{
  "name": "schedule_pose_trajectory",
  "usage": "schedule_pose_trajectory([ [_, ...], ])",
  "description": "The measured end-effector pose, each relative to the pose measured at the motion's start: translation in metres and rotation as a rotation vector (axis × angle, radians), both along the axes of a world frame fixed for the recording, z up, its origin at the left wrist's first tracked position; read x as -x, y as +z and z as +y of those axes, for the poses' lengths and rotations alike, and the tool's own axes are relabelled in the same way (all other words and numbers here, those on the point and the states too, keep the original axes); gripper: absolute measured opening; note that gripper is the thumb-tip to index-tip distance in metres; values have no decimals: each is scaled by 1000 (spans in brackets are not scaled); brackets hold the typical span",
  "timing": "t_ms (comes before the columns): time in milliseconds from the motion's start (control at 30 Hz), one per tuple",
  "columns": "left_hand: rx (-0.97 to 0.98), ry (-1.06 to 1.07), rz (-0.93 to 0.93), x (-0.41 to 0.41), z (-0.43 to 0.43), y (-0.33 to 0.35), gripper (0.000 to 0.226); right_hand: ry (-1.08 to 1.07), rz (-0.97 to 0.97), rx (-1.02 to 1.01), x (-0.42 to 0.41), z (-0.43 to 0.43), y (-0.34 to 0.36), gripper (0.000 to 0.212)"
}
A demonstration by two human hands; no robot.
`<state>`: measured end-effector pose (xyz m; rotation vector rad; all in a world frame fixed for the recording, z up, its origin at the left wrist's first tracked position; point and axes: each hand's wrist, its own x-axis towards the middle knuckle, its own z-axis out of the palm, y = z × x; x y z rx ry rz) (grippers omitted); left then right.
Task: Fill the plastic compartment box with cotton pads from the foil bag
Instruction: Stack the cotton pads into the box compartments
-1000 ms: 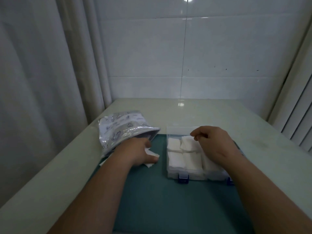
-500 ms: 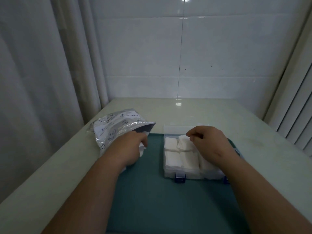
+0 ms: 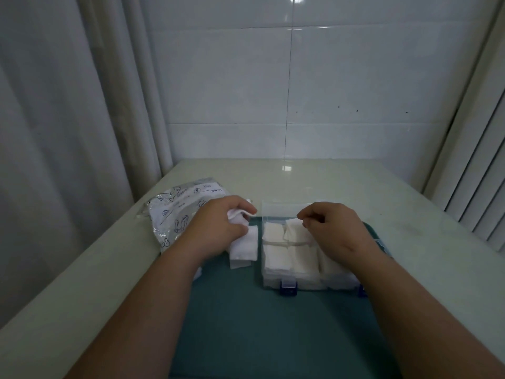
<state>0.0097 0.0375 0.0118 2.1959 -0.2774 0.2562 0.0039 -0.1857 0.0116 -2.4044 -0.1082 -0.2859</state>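
Observation:
A clear plastic compartment box (image 3: 276, 283) with blue latches sits on the green mat, its visible compartments packed with white cotton pads (image 3: 273, 233). The silver printed foil bag (image 3: 175, 212) lies to its left. My left hand (image 3: 216, 228) grips a bunch of white cotton pads (image 3: 243, 247) just left of the box, at the bag's mouth. My right hand (image 3: 333, 228) hovers over the box's back compartments with thumb and forefinger pinching the top edge of a pad (image 3: 293, 224).
The green mat (image 3: 259, 324) covers the near middle of a pale table (image 3: 410, 214). A curtain (image 3: 68, 132) hangs on the left, a tiled wall (image 3: 300, 91) stands behind, and blinds (image 3: 481, 173) are at the right.
My left hand has pulled a bunch of pads out of the foil bag and brought it toward the box. My right hand has stayed over the box.

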Motion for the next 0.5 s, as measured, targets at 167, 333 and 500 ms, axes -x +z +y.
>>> schedule_pose_trajectory([
  [167,98,62,-102,6,-3,20,40,19,-24,-64,0,0,0,23],
  [333,221,36,-88,9,-11,27,36,85,-37,-213,5,2,4,17],
  [500,359,-27,-17,9,-29,25,34,211,47,-442,11,8,11,15],
])
